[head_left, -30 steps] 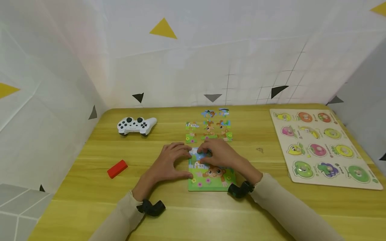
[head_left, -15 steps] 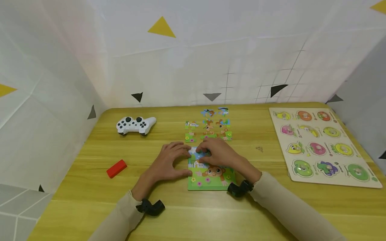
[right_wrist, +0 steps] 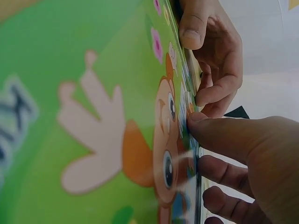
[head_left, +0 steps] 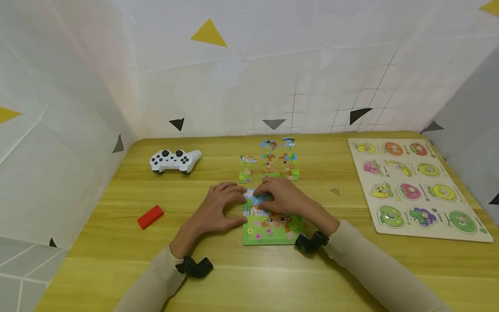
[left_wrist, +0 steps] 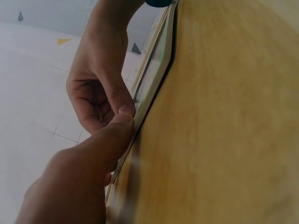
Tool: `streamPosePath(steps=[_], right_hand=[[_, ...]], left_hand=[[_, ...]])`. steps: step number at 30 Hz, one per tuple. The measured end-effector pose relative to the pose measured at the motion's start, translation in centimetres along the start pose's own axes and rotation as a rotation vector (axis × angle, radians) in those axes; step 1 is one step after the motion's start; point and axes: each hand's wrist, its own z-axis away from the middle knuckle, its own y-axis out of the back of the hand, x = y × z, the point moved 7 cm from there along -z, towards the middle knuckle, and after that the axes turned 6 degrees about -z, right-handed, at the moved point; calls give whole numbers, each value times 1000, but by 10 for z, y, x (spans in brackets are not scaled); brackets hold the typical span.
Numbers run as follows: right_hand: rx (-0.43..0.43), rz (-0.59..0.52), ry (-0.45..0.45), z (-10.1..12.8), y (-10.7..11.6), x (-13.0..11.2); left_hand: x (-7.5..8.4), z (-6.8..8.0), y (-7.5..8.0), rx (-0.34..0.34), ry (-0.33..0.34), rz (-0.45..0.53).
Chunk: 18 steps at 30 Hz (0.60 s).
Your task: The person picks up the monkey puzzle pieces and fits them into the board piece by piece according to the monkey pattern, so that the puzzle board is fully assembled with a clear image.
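Apparently the monkey-picture board is being steadied on the table by the left hand, whose thumb and fingers are loosely bent along the board's left edge. Its far part is partly covered by the right hand, the thumb laid on the surface; whether anything is pinched there cannot be told. For good work, the board should be held flat, pressure applied evenly, and the jigsaw pieces just beyond the far edge left undisturbed.
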Motion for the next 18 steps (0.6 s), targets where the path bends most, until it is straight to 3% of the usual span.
streamPosePath(steps=[18], right_hand=[[-8, -20, 21, 0, 2, -2]], left_hand=[[-1, 0, -1, 0, -1, -2]])
